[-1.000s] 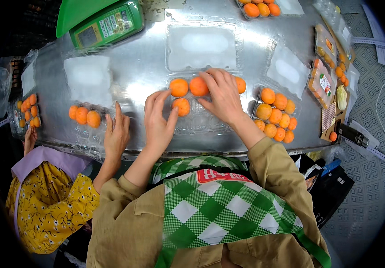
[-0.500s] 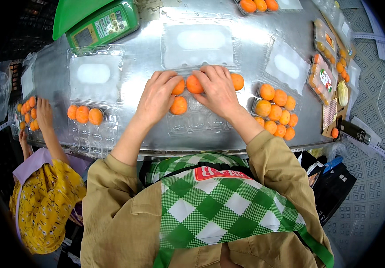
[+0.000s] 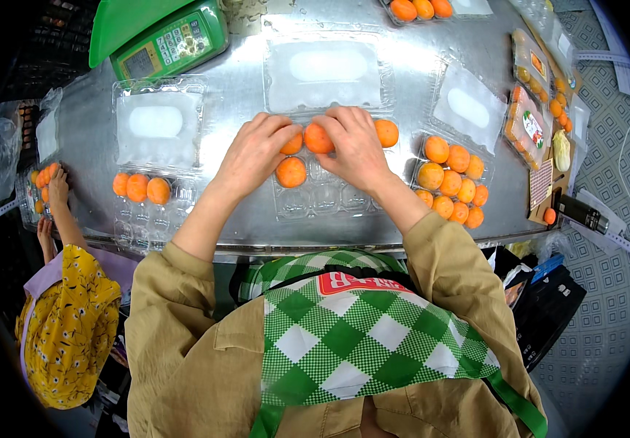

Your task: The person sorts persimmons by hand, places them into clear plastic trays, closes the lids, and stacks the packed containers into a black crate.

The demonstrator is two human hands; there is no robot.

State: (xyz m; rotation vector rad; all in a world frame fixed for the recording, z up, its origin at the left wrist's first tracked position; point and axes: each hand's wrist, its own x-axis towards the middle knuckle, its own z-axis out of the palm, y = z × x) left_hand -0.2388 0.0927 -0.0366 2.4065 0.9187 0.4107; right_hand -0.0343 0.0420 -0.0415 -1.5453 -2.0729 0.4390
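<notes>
In the middle of the metal table lies an open clear plastic clamshell tray (image 3: pixel 322 198), its lid (image 3: pixel 322 69) folded back away from me. My left hand (image 3: pixel 255 155) curls over a round orange fruit (image 3: pixel 292 144) in the far row. Thumb and fingers of my right hand (image 3: pixel 356 148) are closed around another orange fruit (image 3: pixel 318 138) beside it. A third fruit (image 3: pixel 386 133) sits at the right end of that row. Nearer me, below my left fingertips, one more fruit (image 3: pixel 291 172) rests in its cup. My fingers partly cover the far row.
At left, an open clamshell (image 3: pixel 158 124) has a row of fruits (image 3: pixel 137 187); at right, another tray holds several fruits (image 3: pixel 449 184). A green scale (image 3: pixel 169 40) stands far left. Closed packs (image 3: pixel 525 128) line the right side. A co-worker's hand (image 3: pixel 58 191) handles fruit at far left.
My hands stay almost in place on the same two fruits. The co-worker's hand at far left has moved down and left onto the fruits there.
</notes>
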